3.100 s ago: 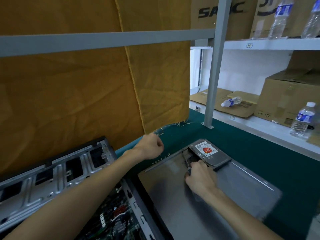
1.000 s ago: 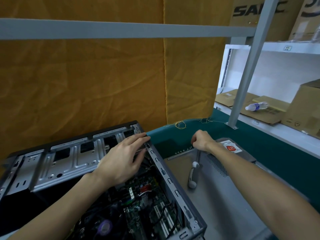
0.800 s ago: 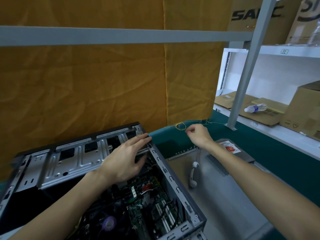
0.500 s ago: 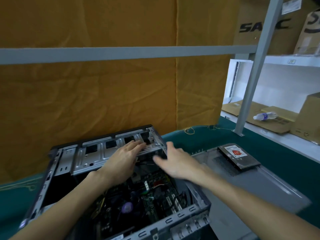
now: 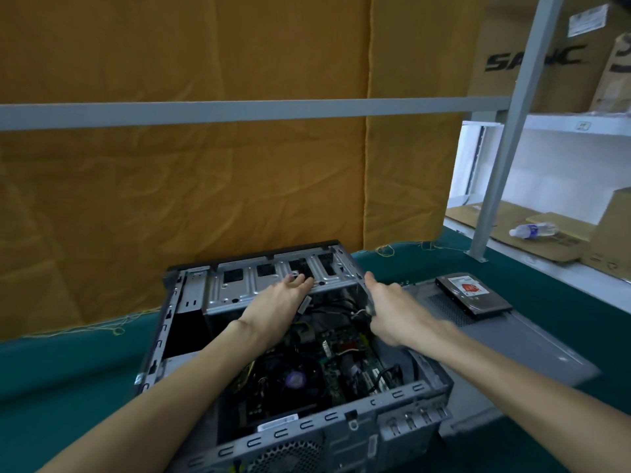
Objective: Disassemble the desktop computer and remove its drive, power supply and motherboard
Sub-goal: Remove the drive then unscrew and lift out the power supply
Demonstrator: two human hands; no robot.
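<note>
Carton (image 5: pixel 532 59) reading "SA C", drive (image 5: pixel 474 294) red-labelled

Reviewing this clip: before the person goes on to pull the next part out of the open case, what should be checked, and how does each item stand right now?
1. Drive out of the case: ok. The hard drive lies on the grey side panel, apart from the computer case.
2. Case steadied: ok. The right hand grips the case's right edge.
3. Left hand free: ok. It rests flat on the metal drive cage, holding nothing.
4. Motherboard still in the case: ok, visible at the bottom.
5. Cables unplugged from the motherboard: cannot tell; wires lie across it.
6. Power supply location and screws: cannot tell.
</note>
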